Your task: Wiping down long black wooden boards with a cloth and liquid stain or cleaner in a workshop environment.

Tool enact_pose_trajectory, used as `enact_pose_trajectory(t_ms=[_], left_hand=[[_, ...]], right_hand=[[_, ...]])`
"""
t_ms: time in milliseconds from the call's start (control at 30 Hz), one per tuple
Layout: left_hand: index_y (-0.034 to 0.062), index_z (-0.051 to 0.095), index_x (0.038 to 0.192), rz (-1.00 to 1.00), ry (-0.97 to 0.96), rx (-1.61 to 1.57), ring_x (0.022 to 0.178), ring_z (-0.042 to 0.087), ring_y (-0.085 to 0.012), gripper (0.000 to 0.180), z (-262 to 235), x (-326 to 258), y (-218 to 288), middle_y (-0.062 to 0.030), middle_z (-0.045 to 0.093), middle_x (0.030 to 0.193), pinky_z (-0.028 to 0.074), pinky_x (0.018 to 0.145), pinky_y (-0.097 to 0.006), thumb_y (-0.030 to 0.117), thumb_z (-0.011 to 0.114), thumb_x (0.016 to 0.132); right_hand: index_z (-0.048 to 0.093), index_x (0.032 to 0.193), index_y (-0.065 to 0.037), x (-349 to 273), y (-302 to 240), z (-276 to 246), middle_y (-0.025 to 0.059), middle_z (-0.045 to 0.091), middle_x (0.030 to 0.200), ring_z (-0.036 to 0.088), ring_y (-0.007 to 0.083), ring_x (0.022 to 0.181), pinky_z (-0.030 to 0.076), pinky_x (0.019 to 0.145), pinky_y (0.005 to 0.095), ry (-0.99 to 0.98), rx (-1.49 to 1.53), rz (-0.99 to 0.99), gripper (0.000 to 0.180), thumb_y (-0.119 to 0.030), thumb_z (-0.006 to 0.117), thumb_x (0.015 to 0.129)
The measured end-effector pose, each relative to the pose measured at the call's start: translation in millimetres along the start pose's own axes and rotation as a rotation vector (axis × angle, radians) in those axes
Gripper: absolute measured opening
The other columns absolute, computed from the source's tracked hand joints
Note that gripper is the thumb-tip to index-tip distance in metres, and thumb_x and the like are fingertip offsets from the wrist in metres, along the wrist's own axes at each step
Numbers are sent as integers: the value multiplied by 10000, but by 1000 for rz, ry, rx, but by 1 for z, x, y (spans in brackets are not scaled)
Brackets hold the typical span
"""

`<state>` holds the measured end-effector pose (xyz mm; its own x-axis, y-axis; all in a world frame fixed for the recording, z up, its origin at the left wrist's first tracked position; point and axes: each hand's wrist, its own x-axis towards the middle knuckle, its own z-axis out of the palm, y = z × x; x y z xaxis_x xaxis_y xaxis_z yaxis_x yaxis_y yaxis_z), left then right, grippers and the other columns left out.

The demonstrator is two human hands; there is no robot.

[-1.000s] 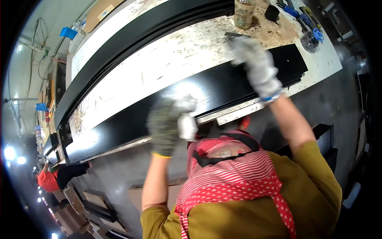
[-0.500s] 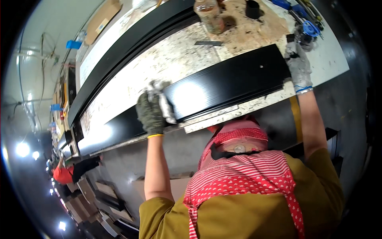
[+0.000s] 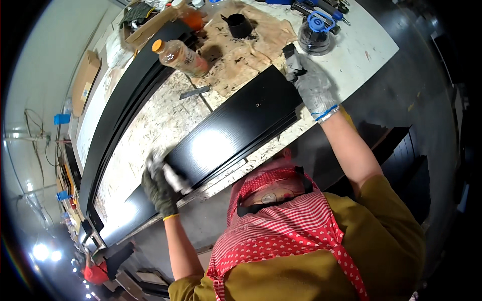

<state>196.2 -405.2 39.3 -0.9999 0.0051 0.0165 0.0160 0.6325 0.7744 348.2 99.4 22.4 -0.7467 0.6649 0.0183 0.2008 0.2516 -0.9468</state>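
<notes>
A long black panel [image 3: 251, 118] with a faint grain lies along the near edge of the worktable [image 3: 369, 60], light glaring off it. My left hand [image 3: 159, 188], in a dark green glove, is closed on a crumpled white cloth [image 3: 173, 176] that rests on the panel. At the panel's right end is my right hand [image 3: 311, 83], in a grey glove stained black. Its fingers stretch forward along that end, close to a clear jar [image 3: 315, 41] with a blue lid. The right fingertips are dark and hard to make out.
A curved stack of black strips [image 3: 120, 100] lies along the far side. A bottle with an orange cap [image 3: 178, 56], a black cup [image 3: 238, 25] on stained brown paper [image 3: 216, 42] and a flat metal strip [image 3: 195, 92] are beyond the panel. Another person [image 3: 98, 271] is far left.
The view has turned, so the table and its things sit further left and more tilted. Both hands keep about the same places on the panel.
</notes>
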Motion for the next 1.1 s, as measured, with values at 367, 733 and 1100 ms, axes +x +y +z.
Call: enact_pose_trajectory(t_ms=[367,733,1100], left_hand=[[15,605,1258,866,-362,329,1186,557,-423,451,221,-33,222,-264,560,1297,466,1006,-478,326,639,934],[124,632,1241,1153,-885,144,1116,600,-357,413,159,-102,191,-167,598,1257,504,915,-473,293,695,870],[20,469,1412,-93,-639,-592,1211,539,-215,544,82,-103,174,-108,565,1333,409,1055,-356,312,613,977]], right_hand=[[622,1290,-32,8,7,20,72,650,1167,606,140,932,502,821,272,6,893,121,338,-124,464,1005],[565,1340,2,26,-3,20,95,707,1006,548,132,660,448,614,251,-16,755,75,434,-192,590,952],[592,1264,-27,100,-10,20,229,629,1223,590,390,1160,448,1030,434,-217,-692,-198,516,-406,636,917]])
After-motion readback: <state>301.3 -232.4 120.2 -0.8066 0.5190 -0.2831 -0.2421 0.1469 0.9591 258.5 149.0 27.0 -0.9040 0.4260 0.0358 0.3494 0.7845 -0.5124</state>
